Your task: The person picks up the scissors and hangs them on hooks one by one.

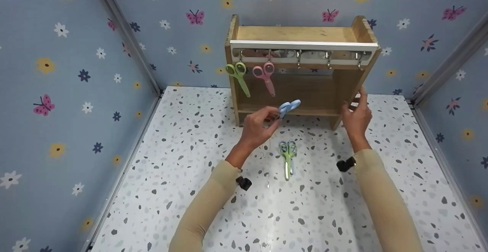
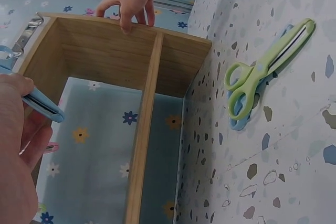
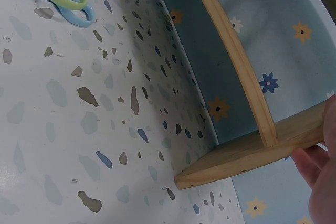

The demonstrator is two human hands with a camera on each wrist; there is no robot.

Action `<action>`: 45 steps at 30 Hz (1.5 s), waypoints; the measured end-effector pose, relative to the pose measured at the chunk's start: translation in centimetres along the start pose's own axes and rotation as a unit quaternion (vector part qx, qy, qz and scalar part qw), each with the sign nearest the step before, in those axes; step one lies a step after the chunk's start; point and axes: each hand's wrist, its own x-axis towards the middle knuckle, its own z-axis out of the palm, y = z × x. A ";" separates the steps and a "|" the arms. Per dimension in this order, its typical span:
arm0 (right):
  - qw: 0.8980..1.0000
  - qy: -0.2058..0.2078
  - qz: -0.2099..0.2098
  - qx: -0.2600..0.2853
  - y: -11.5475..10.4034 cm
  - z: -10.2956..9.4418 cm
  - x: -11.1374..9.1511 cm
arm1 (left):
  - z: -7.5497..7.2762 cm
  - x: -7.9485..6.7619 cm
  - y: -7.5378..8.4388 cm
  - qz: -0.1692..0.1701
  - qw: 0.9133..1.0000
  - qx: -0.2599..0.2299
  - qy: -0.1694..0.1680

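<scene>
My left hand (image 1: 257, 127) pinches a pair of blue scissors (image 1: 288, 107) by the blade end, handles pointing up and to the right. The scissors are in front of a wooden rack (image 1: 347, 78), below its row of metal hooks (image 1: 299, 55). With fingers and thumb, my right hand (image 1: 357, 117) grips the edge of the rack's right side panel. Green scissors (image 1: 239, 77) hang by a handle loop from the leftmost hook, pink scissors (image 1: 267, 77) from the one beside it. On the table lie green scissors (image 2: 253, 80) over another blue pair (image 3: 79, 18), which is mostly covered.
The speckled white table (image 1: 183, 137) holds the rack near the flowered back wall (image 1: 267, 0). Flowered side panels (image 1: 76, 92) with metal frame bars close off the left and right. Three hooks on the right carry nothing. A wooden crossbar (image 2: 143, 156) runs low across the rack.
</scene>
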 end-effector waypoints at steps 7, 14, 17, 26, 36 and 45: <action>1.000 -0.008 0.005 0.002 -0.1 -0.1 -0.1 | 0.1 0.4 -0.1 -0.005 1.000 -0.001 0.008; 1.000 -0.013 0.007 0.001 0.0 -0.1 -0.1 | 0.3 1.1 0.1 -0.026 1.000 0.000 0.007; 1.000 -0.011 0.006 0.002 0.1 -0.1 -0.1 | 0.3 1.3 0.2 -0.029 1.000 -0.001 0.007; 1.000 0.002 -0.004 -0.001 0.2 0.1 -0.1 | 0.4 2.1 0.1 -0.053 0.998 -0.020 0.014; 1.000 0.001 -0.004 0.005 0.1 0.0 -0.1 | 0.6 3.3 0.1 -0.055 0.998 -0.036 0.018; 1.000 0.000 0.000 0.002 -0.1 -0.1 -0.1 | 0.9 4.4 0.2 -0.063 0.997 -0.050 0.015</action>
